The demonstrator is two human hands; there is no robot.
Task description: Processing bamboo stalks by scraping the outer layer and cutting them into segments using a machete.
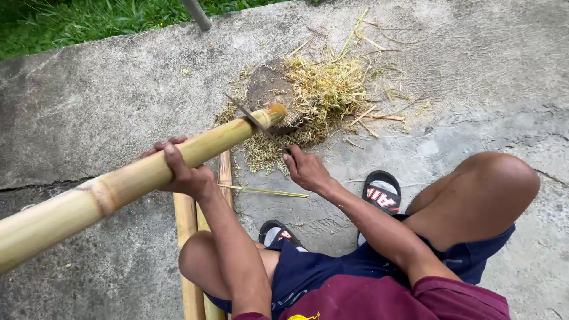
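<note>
Squatting low, knees wide, dark blue shorts [308, 269] and maroon shirt [391, 299] at the bottom edge, black slides [382, 192] flat on the concrete [474, 89]. Left hand [184, 172] wrapped tight around a thick yellow bamboo pole [118, 186], fingers over the top, thumb side tucked under. Pole running from the lower left edge up to the middle, its far end raised just above a round chopping block [267, 86]. Right hand [305, 169] closed on the handle of a long knife [255, 121], blade laid across the pole right near the tip. A couple more bamboo lengths [186, 237] lying under the left arm. Heaps of pale shavings [323, 95] around the block. Grass [77, 21] past the slab's far edge.
</note>
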